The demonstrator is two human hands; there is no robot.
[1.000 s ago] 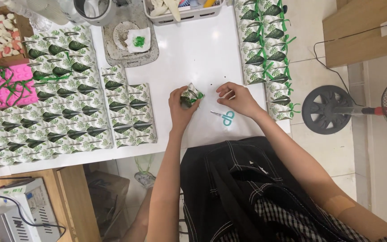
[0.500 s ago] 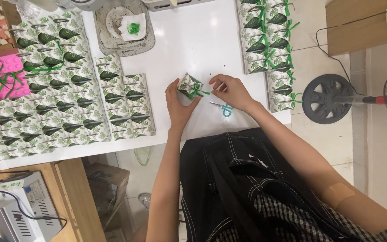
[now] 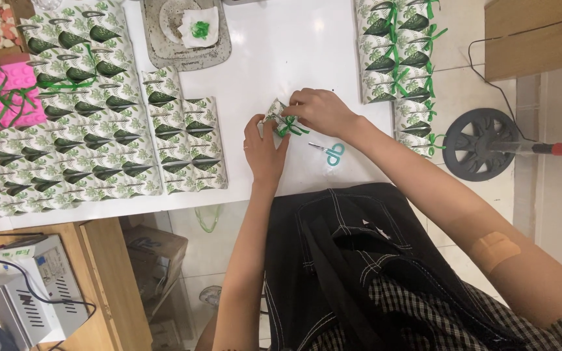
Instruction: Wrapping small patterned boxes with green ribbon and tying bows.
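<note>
We see two bare hands meeting over a small leaf-printed box [image 3: 276, 115] near the middle of the white surface [image 3: 294, 52]. The left hand [image 3: 265, 146] cups the box from below, fingers half curled against its near side. The right hand [image 3: 320, 109] closes over its far end, fingertips pinched on the green ribbon [image 3: 289, 127] tied around it. The box sits tilted, its long axis running diagonally from the upper left towards the lower right, though the hands hide much of it. Teal-handled scissors [image 3: 333, 153] lie just beside the right wrist. Rows of flat leaf-printed boxes [image 3: 92, 149] cover the left of the surface, and ribbon-tied finished boxes [image 3: 398, 58] stand stacked along the right edge. A grey tray [image 3: 164, 45] holding ribbon scraps sits at the far side.
</note>
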